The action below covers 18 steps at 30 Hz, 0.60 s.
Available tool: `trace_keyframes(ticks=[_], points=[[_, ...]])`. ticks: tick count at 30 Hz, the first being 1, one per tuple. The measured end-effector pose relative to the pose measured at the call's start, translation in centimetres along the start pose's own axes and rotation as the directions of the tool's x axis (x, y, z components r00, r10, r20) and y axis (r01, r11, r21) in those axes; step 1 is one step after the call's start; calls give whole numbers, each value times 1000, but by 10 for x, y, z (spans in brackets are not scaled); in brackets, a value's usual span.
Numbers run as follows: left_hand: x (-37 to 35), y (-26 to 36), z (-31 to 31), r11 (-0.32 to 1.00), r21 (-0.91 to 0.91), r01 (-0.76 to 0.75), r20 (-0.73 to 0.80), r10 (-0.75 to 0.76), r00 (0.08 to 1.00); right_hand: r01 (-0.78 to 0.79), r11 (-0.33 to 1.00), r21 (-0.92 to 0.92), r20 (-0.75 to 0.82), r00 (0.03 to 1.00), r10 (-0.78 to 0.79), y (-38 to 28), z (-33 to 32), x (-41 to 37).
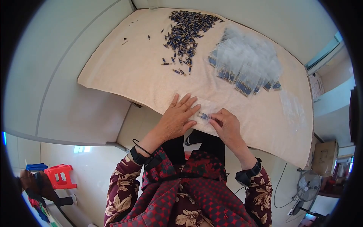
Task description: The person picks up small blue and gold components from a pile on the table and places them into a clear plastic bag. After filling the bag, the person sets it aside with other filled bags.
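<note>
A small clear plastic bag (202, 109) lies near the table's front edge, with a few dark blue, gold-ended cylindrical pieces (203, 116) in it. My left hand (179, 115) rests flat at the bag's left side, fingers spread. At the bag's right end my right hand (224, 123) is closed in a pinch, thumb against fingertips; whether a loose piece is also between them cannot be made out. Farther back is a large heap of the same blue and gold pieces (185, 32). To its right, many filled clear bags (247, 56) are piled up, their pieces lined in rows.
A pale cloth covers the table (124, 72). Flat clear bags (292, 106) lie at its right side. Panels (72, 49) border the table. On the floor are a red stool (61, 176), a fan (308, 186) and a cardboard box (325, 157). Part of another person (38, 183) shows lower left.
</note>
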<state>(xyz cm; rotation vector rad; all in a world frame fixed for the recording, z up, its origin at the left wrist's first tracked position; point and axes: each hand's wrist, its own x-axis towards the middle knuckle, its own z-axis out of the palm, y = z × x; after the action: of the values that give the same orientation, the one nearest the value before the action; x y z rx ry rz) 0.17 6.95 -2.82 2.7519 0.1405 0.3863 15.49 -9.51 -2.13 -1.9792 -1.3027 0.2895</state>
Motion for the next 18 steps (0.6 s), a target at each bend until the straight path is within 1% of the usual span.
trace_keyframes(ticks=[4, 8, 12, 15, 16, 18], points=[[-1, 1, 1, 999, -36, 8, -2, -8, 1000, -36, 999, 28, -22, 999, 36, -5, 1, 1], [-1, -1, 1, 999, -37, 3, 3, -3, 1000, -89, 996, 2, 30, 996, 89, -11, -3, 5], [-1, -1, 2, 999, -44, 3, 4, -3, 1000, -95, 994, 53, 80, 993, 90, -9, -3, 5], [-1, -1, 1, 999, -49, 2, 2, -2, 1000, -129, 977, 172, 150, 983, 104, -8, -7, 8], [-1, -1, 0, 999, -51, 2, 1, -2, 1000, -127, 977, 171, 150, 983, 101, -7, -8, 9], [-1, -1, 0, 998, -58, 2, -1, -2, 1000, -193, 945, 265, 228, 965, 133, -6, -10, 9]])
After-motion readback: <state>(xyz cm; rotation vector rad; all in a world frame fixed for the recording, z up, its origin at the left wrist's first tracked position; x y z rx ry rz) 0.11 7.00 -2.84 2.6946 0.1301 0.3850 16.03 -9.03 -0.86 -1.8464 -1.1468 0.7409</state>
